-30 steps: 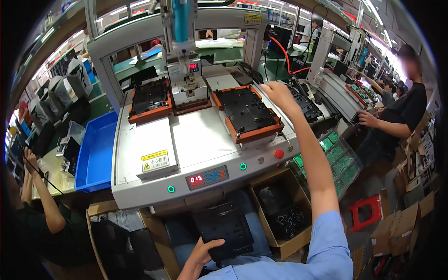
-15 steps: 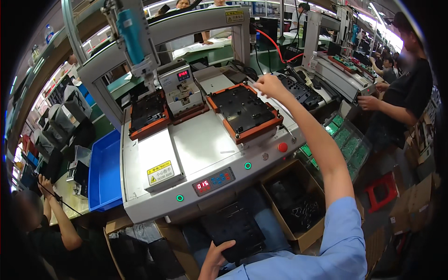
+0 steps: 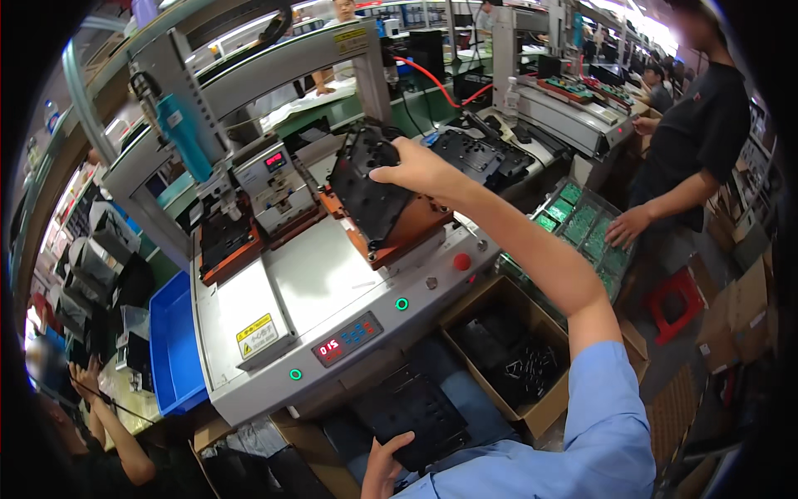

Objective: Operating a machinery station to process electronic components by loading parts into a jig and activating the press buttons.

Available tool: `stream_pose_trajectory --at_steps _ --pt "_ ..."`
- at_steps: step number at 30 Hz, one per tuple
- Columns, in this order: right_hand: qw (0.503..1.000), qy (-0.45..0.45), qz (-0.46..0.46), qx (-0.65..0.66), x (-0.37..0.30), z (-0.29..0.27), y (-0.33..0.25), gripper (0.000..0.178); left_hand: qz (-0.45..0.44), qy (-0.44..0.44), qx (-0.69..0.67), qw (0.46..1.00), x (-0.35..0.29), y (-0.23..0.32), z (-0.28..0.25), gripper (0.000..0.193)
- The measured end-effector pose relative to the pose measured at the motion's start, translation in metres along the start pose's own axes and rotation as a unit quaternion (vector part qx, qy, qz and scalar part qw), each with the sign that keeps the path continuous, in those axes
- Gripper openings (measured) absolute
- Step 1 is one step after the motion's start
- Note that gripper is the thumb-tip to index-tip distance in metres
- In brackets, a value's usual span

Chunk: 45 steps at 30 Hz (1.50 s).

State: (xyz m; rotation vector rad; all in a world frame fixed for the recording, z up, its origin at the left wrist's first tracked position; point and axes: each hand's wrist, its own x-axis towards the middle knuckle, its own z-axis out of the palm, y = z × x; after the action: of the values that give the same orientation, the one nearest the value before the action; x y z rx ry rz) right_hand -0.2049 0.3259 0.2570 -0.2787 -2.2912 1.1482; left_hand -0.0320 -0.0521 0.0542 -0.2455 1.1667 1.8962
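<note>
Holding a black panel (image 3: 363, 179) steeply tilted over the orange fixture (image 3: 416, 233) on the right of the machine bed, the right hand (image 3: 416, 170) grips it by its upper right edge. Thumb and fingers are closed on that edge, with the thumb on the near face; the fingers are largely out of sight. The panel's lower edge lies close to the fixture's front corner; whether they touch cannot be told.

The left hand (image 3: 384, 466) has hold of a second black panel (image 3: 420, 413) over the lap, at the front of the machine. Its thumb lies across the top face; the fingers beneath are hidden, so the firmness of the grip cannot be confirmed.

A teal screwdriver spindle (image 3: 183, 137) stands over the left fixture (image 3: 233, 264), well apart from both hands. An open carton (image 3: 540, 418) holding dark parts stands to the right of the lap.

Step in hand, in this inspector's judgement: unloading the right fixture. The next move appears to call for raising the lower edge clear of the fixture's corner while keeping the one-sided grip steady, and holding the second panel level meanwhile
</note>
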Motion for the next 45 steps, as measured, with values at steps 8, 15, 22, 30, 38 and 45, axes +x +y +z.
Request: stream_pose_trajectory --at_steps 8,15,22,30,38,45 --pt "0.949 0.228 0.023 0.218 0.007 -0.122 0.082 0.036 0.03 0.0 -0.026 0.999 0.002 0.0 0.005 0.07" --pt "0.874 0.457 0.114 -0.115 -0.005 -0.224 0.249 0.036 0.044 -0.032 0.088 0.995 0.013 -0.009 -0.012 0.062" --pt "0.92 0.336 0.151 0.132 0.014 -0.207 0.325 0.041 0.005 0.036 -0.041 0.998 0.021 0.004 0.026 0.066" --pt "0.894 0.354 0.103 -0.255 -0.006 -0.189 0.254 0.038 -0.005 0.012 0.038 0.999 0.022 0.01 0.039 0.067" --pt "0.974 -0.157 0.06 0.151 -0.208 -0.086 0.034 0.034 0.048 -0.082 0.011 0.995 0.015 0.046 0.067 0.054" --pt "0.935 -0.222 0.155 0.231 -0.269 -0.049 -0.025 0.027 0.029 -0.168 0.01 0.985 0.017 0.075 0.106 0.059"
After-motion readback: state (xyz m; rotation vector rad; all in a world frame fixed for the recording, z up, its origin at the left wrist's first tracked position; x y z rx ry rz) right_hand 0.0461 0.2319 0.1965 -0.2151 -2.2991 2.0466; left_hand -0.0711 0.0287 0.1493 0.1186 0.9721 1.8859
